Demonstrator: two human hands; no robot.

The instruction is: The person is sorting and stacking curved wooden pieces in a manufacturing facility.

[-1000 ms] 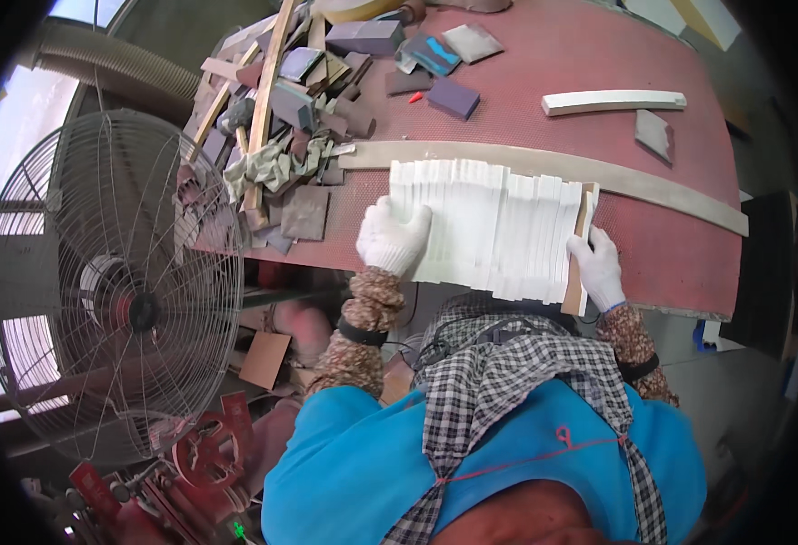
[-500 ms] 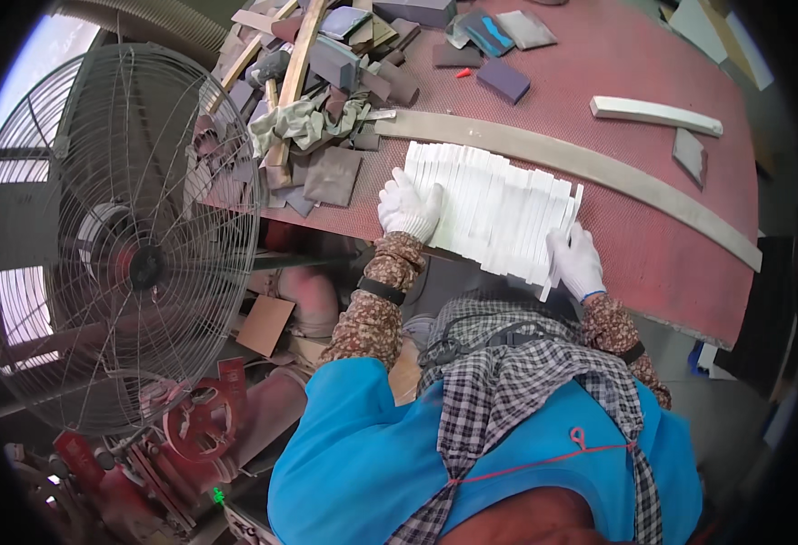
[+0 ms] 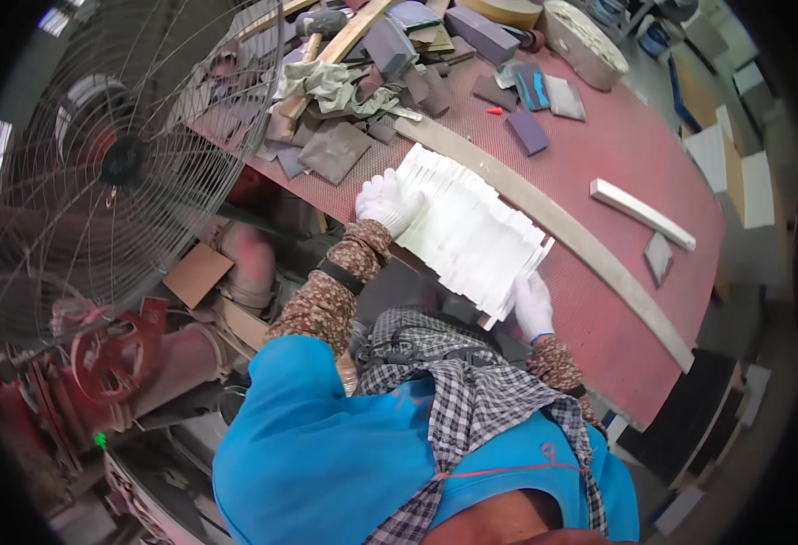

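A row of thin white strips (image 3: 474, 232), stood closely side by side with uneven ends, lies near the front edge of the red table. At the row's left end is my left hand (image 3: 387, 202) in a white knit glove, its fingers and thumb closed around the end strips. My right hand (image 3: 533, 306), gloved the same way, grips the opposite end, where one strip sticks out a little from the others. Between them the strips are squeezed together. The undersides of the strips and some of my fingertips are hidden.
Beyond the row runs a long curved grey strip (image 3: 553, 227) on the red table (image 3: 613, 150). A white bar (image 3: 643, 214) lies to the right. Sanding blocks, cloth and wood pieces (image 3: 354, 45) are heaped at the far left. A large caged fan (image 3: 122, 163) stands left.
The whole view has turned, so the table and the row now slant down more to the right. Both hands keep their hold on the row's ends.
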